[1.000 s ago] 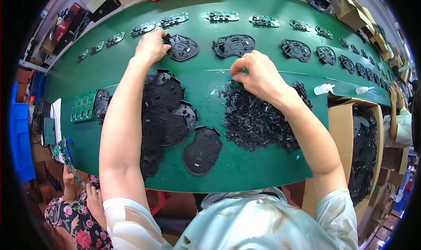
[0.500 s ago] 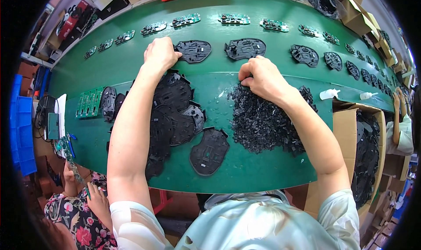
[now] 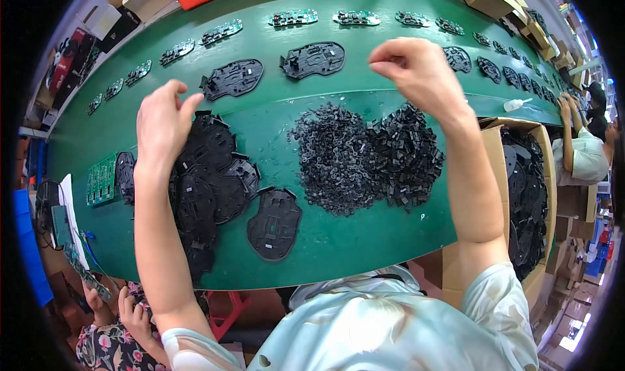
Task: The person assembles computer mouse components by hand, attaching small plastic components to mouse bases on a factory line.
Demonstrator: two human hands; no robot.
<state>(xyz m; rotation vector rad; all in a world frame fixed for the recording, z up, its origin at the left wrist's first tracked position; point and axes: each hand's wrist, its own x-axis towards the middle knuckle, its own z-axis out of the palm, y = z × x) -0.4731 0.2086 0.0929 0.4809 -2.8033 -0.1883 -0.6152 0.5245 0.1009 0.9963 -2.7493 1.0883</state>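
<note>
My left hand [image 3: 161, 120] is raised beside the left end of the row of black plastic shells, thumb and index finger apart, holding nothing visible. Closest to its thumb is a black shell [image 3: 233, 80]; another shell [image 3: 314, 59] lies to its right. Over the same row, farther right, my right hand [image 3: 420, 71] has its fingers curled in a pinch; anything between the fingertips is hidden. Below it spread a heap of small dark ring-like parts [image 3: 335, 159] and a heap of black blocky pieces [image 3: 409, 159]. Stacked shells [image 3: 211, 175] lie by my left forearm, near a single shell [image 3: 275, 224].
Green circuit boards [image 3: 293, 18] line the far side of the green table [image 3: 351, 241]. A board panel [image 3: 102, 181] lies left. At right are a white bottle [image 3: 516, 104] and a cardboard box [image 3: 496, 175] of shells. A co-worker's hands [image 3: 133, 315] show lower left; another person [image 3: 579, 156] sits right.
My view has shifted, so the table's things appear farther left. My left hand has drawn back from the shell it was at. My right hand has lifted off the small-parts heap toward the shell row.
</note>
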